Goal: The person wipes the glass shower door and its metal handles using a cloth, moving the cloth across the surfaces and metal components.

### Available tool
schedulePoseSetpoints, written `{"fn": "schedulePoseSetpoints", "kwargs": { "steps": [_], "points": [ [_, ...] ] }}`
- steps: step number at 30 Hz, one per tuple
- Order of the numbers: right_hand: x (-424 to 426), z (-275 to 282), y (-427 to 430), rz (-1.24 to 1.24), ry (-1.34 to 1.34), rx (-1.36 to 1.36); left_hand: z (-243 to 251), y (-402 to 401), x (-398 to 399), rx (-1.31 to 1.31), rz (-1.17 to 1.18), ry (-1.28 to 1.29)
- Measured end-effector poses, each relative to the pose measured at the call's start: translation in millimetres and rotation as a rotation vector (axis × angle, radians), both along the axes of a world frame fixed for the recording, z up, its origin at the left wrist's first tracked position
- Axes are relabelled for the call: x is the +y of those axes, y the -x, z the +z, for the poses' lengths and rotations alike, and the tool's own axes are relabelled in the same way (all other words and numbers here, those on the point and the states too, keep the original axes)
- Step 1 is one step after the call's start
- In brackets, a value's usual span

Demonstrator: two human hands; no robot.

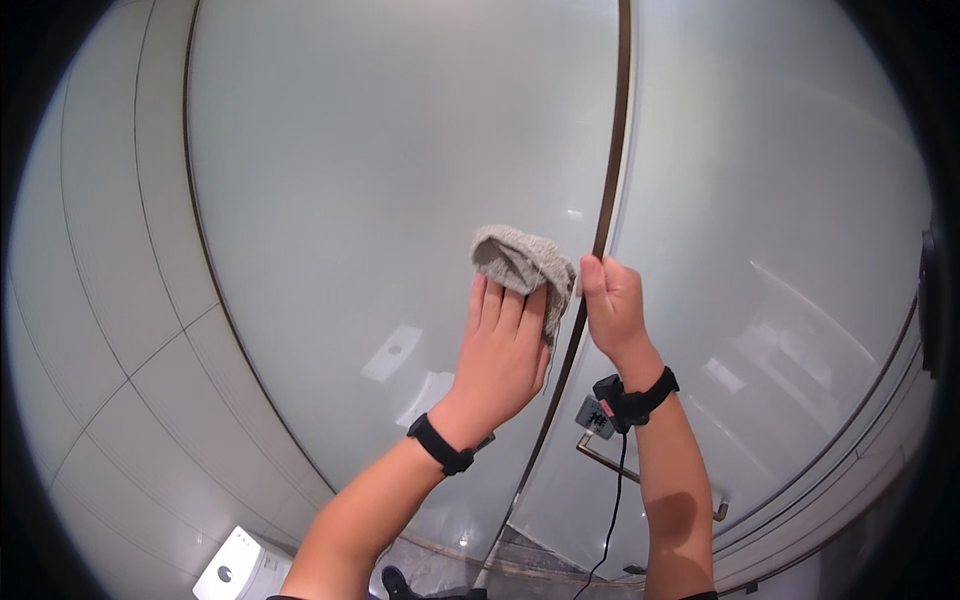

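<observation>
My left hand point(502, 349) presses a bunched grey-beige cloth point(517, 259) flat against a frosted glass panel point(375, 187), its fingers over the cloth's lower edge. A loose thread hangs from the cloth. Just to the right, my right hand point(615, 300) grips the dark metal edge strip point(621, 112) between two glass panels, with the thumb up. Both wrists wear black bands; the right one carries a small device with a black cable. Below the right hand, a bar handle point(607, 457) and a small sign point(595, 417) with writing sit on the right panel point(750, 187).
A tiled wall point(97, 300) stands at the left. A white toilet cistern point(236, 566) is at the lower left, and its reflection shows in the glass. A shoe point(394, 581) is at the bottom, near the floor edge. A dark fixture point(930, 300) is at the far right.
</observation>
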State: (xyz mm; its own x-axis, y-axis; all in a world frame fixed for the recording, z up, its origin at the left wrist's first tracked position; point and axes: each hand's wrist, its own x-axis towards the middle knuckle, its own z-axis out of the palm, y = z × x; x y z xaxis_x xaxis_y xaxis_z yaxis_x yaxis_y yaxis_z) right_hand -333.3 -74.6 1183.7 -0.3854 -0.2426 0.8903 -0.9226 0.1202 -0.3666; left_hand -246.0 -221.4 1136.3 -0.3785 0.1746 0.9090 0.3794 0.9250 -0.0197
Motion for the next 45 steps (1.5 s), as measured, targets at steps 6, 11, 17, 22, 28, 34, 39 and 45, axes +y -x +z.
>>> {"fn": "schedulePoseSetpoints", "kwargs": {
  "steps": [6, 11, 17, 22, 28, 34, 39, 45],
  "points": [
    [-4, 3, -2, 0.013, 0.003, -0.007, -4, -3, -6, 0.003, -0.028, 0.016],
    [-4, 4, 4, -0.065, -0.012, 0.029, -11, 3, -7, -0.002, -0.031, 0.013],
    [-4, 6, 5, -0.095, -0.008, 0.046, -14, -2, -6, -0.017, -0.012, 0.011],
    [-9, 4, -4, -0.104, -0.020, 0.016, -4, -9, -7, -0.036, 0.034, -0.007],
    [-6, 6, -4, -0.084, -0.021, 0.015, 44, -9, -16, 0.023, 0.023, 0.001],
    [-8, 9, -6, -0.104, -0.024, 0.023, 117, 1, -30, 0.151, 0.040, 0.063],
    [-7, 7, -4, -0.099, -0.033, 0.007, 169, 4, -37, 0.239, 0.059, 0.130],
    [-10, 10, -5, -0.108, -0.019, 0.031, 174, -1, -42, 0.212, 0.081, 0.148]
  ]
}}
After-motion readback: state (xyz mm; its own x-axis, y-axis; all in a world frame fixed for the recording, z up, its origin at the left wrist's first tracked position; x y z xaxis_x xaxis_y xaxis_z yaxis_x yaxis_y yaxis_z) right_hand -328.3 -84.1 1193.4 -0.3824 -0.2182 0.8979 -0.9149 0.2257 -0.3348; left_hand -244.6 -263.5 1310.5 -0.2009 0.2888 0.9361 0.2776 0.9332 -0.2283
